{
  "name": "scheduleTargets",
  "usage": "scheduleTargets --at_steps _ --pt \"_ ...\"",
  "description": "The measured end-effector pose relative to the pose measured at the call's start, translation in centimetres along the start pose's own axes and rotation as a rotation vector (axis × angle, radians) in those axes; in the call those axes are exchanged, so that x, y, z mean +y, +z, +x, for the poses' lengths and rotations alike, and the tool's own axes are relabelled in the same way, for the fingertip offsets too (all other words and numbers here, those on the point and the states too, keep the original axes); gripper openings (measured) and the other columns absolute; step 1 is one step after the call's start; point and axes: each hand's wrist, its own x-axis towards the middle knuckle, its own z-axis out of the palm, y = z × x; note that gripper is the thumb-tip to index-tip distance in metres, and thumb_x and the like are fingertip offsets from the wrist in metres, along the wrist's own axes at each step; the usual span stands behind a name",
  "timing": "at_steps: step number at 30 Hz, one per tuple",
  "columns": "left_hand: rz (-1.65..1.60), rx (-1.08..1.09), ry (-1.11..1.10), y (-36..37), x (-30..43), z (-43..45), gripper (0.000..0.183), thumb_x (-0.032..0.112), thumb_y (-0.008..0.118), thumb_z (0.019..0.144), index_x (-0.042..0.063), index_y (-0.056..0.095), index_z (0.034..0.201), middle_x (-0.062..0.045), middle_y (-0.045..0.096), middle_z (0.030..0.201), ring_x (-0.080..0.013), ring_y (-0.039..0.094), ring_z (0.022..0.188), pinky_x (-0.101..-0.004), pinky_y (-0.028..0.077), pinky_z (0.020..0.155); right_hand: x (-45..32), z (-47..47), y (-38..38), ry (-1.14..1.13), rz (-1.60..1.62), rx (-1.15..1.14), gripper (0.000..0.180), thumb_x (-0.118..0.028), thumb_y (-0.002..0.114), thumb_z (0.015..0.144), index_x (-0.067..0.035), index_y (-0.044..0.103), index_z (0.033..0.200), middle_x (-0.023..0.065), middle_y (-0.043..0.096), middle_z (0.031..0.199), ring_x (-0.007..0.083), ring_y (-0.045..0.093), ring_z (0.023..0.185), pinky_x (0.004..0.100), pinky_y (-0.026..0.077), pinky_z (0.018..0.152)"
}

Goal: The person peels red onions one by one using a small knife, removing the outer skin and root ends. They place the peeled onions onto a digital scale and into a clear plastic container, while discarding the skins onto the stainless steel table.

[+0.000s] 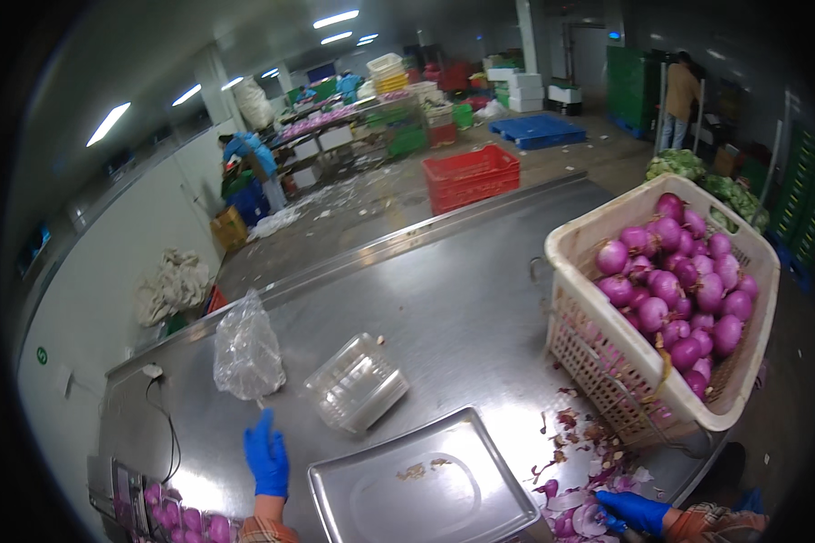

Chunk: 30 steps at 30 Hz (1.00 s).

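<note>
My left hand (267, 455), in a blue glove, is over the steel table with its fingers stretched forward and nothing in it. Its fingertips are close to a crumpled clear plastic bag (248, 349); whether they touch it is unclear. To the right of that hand lies a stack of clear plastic trays (358, 382). My right hand (635, 510), also blue-gloved, is at a pile of purple onion skins and onion pieces (574, 519). What its fingers hold, if anything, cannot be made out. Between the hands sits a shallow steel tray (407, 506) with brown bits in it.
A white plastic crate (587, 332) of purple onions (679, 292) stands tilted at the right. Packed onions (190, 519) lie beside a scale (123, 492) at lower left, near a black cable (174, 434). Beyond the steel table (448, 271) are a red crate (472, 178) and other people.
</note>
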Motion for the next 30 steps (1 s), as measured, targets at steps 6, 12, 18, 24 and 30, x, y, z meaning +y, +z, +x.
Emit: scheduleTargets --at_steps 6,12,18,24,30 --pt "0.036 -0.53 0.223 8.7 6.7 4.4 0.031 0.017 0.054 0.082 0.011 0.058 0.112 -0.016 0.062 0.101 -0.0306 0.058 0.096 -0.0419 0.034 0.097 -2.7 -5.1 2.2 -0.08 0.153 -0.027 0.029 -0.047 0.049 0.089 -0.019 0.053 0.083 -0.0069 0.04 0.056 0.0052 0.033 0.043 0.019 0.024 0.039" --pt "0.149 -0.425 0.295 8.2 6.2 5.5 0.006 0.014 0.063 0.071 0.011 0.057 0.071 -0.012 0.06 0.068 -0.0297 0.059 0.069 -0.0418 0.041 0.072 -1.9 -5.5 0.8 -0.165 0.37 -0.157 0.025 -0.038 0.046 0.092 -0.016 0.057 0.094 -0.0045 0.049 0.063 0.0049 0.045 0.052 0.0195 0.034 0.045" --pt "0.141 -0.228 0.291 5.6 9.2 6.5 0.02 0.02 0.063 0.076 0.005 0.053 0.067 -0.016 0.055 0.064 -0.0355 0.054 0.063 -0.0406 0.04 0.06 0.1 -1.3 -1.7 -0.114 0.18 -0.03 0.039 -0.052 0.049 0.087 -0.016 0.057 0.077 -0.0058 0.05 0.064 0.0055 0.04 0.053 0.0195 0.032 0.05" --pt "-0.107 -0.52 0.093 -0.2 13.0 -4.7 0.023 0.025 0.057 0.084 0.007 0.06 0.098 -0.018 0.06 0.087 -0.0332 0.057 0.083 -0.0417 0.044 0.075 0.5 0.2 -3.9 -0.146 0.225 -0.177 0.052 -0.061 0.039 0.087 -0.013 0.052 0.075 -0.004 0.039 0.056 0.0062 0.033 0.047 0.0211 0.026 0.043" --pt "-0.169 -0.744 0.269 -8.9 25.2 -4.3 0.029 0.022 0.062 0.084 0.006 0.06 0.108 -0.014 0.063 0.102 -0.0301 0.058 0.095 -0.0398 0.044 0.086 1.7 1.7 -4.4 -0.233 0.468 -0.298 0.049 -0.057 0.041 0.089 -0.01 0.055 0.082 -0.0035 0.043 0.058 0.0069 0.037 0.047 0.0213 0.028 0.04"
